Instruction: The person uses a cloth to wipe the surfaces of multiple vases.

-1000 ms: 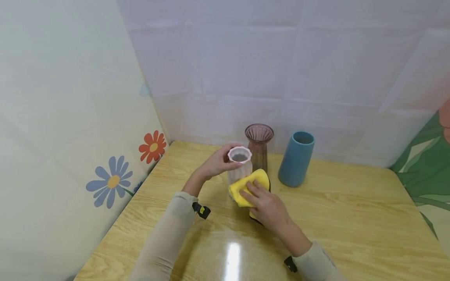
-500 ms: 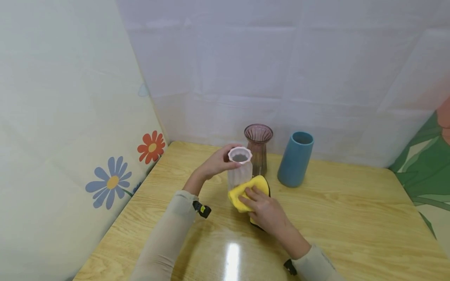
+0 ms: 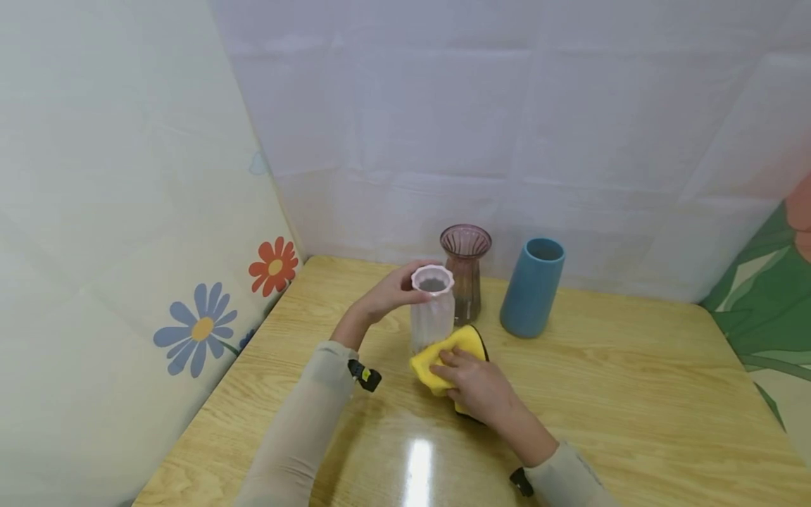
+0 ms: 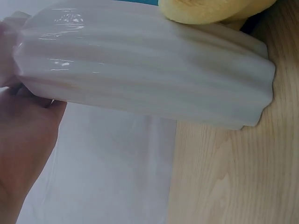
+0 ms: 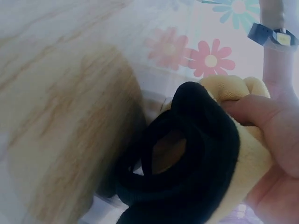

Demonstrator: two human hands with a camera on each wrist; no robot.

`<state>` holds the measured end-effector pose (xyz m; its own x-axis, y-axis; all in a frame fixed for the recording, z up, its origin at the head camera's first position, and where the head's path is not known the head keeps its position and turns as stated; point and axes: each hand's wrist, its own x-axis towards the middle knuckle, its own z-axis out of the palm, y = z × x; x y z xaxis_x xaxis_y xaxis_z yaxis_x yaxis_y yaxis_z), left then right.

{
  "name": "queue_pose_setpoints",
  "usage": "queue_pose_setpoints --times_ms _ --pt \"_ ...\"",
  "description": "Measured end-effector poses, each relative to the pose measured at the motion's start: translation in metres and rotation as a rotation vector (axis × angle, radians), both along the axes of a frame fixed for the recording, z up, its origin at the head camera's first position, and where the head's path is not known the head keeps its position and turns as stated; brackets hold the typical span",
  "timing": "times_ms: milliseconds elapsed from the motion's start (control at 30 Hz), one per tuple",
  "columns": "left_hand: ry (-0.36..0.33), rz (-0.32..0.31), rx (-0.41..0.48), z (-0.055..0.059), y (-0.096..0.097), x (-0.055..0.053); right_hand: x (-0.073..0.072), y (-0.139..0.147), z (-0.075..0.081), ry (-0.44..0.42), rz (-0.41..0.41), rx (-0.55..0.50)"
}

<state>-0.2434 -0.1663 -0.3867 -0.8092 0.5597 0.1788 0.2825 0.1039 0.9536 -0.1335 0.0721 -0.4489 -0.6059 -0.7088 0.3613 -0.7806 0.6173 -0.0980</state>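
Observation:
A pale pink-white fluted vase [image 3: 432,317] with a scalloped rim stands upright on the wooden table. Near its rim my left hand [image 3: 391,291] grips it, thumb in front and fingers behind. In the left wrist view the ribbed side of the vase [image 4: 140,65] fills the upper part, its wavy base against the wood. My right hand [image 3: 480,384] holds a folded yellow cloth [image 3: 443,352] against the vase's lower right side. From the right wrist, the cloth's dark edging [image 5: 205,140] shows, with the thumb pressing on the yellow side [image 5: 252,149].
Just behind the pale vase stands a purple ribbed glass vase [image 3: 467,274] with a flared top. A blue tapered vase [image 3: 533,289] is to its right. The wooden table [image 3: 633,394] ends at a white sheet [image 3: 443,127] at the back and a flower-printed sheet [image 3: 127,211] on the left.
My right hand and the yellow cloth have slid down the vase toward its base, uncovering more of its side. The left hand keeps its hold near the rim.

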Motion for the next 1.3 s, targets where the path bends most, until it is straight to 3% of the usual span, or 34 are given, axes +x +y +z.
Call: queue_pose_setpoints --times_ms 100,167,333,500,633,767,1100,1300 --pt "0.013 0.018 0.011 0.0 0.0 0.006 0.0 0.007 0.005 0.003 -0.004 -0.066" --pt "0.03 0.068 0.0 0.0 0.001 0.011 -0.001 0.015 0.011 0.027 -0.003 -0.143" --pt "0.068 0.224 -0.075 0.005 0.009 0.024 -0.006 0.036 0.033 0.193 0.014 -0.317" --pt "0.102 0.28 -0.127 0.009 0.015 0.024 -0.013 0.045 0.054 0.325 0.027 -0.377" --pt "0.107 0.279 -0.146 0.009 0.014 0.023 -0.019 0.042 0.06 0.428 0.053 -0.338" --pt "0.108 0.239 -0.141 0.008 0.011 0.02 -0.027 0.032 0.055 0.492 0.098 -0.306" --pt "0.086 0.182 -0.124 0.008 0.009 0.016 -0.03 0.015 0.032 0.369 0.103 -0.297" --pt "0.078 0.184 -0.117 0.008 0.01 0.015 -0.026 0.011 0.024 0.356 0.095 -0.308"
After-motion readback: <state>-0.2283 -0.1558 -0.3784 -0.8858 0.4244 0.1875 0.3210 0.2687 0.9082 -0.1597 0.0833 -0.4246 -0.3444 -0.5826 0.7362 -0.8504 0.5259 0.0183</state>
